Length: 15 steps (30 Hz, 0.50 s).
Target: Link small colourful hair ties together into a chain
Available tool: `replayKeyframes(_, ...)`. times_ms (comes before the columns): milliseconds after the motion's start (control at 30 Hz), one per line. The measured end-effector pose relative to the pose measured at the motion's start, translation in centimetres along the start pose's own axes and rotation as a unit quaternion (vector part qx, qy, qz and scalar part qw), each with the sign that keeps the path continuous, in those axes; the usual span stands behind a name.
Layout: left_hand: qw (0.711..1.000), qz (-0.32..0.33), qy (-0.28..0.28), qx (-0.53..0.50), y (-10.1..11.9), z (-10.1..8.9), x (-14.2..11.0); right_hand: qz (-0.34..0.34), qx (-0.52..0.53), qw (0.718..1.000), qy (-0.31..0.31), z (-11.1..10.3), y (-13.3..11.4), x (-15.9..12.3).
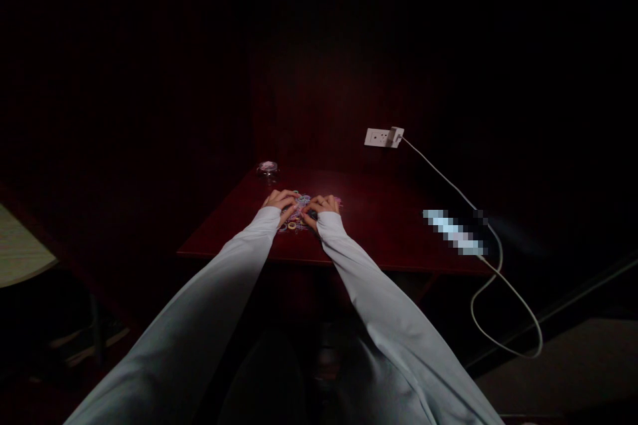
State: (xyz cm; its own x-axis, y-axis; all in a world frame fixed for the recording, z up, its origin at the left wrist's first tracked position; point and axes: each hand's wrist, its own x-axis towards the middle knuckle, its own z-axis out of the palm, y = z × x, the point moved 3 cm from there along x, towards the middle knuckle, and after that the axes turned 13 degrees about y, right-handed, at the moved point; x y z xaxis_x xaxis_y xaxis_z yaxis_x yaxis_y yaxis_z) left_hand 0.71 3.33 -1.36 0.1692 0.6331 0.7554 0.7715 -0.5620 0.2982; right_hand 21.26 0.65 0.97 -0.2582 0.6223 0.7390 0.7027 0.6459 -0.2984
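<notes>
A small pile of colourful ring-shaped hair ties (300, 201) lies on the dark red table, with a yellow ring (292, 226) at its near edge. My left hand (280, 202) rests at the pile's left side, fingers curved and apart. On the opposite side, my right hand (323, 204) touches the pile with its fingers bent and spread. Some of the ties are hidden under both hands. A bit of pink shows just beyond the right hand. I see nothing lifted off the table by either hand.
A clear glass jar (268, 174) stands at the table's back left corner. A white wall socket (377, 138) holds a charger (396, 135), whose cable (441, 176) runs down to a blurred, lit device (453, 232) on the right. The table's front edge (299, 259) faces me.
</notes>
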Motion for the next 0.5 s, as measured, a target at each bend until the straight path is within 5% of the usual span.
replayKeyframes(500,0.999,0.012,0.010,-0.032,-0.03,-0.03,0.05,0.014,-0.002,1.000,-0.016,0.51,0.17,0.05)
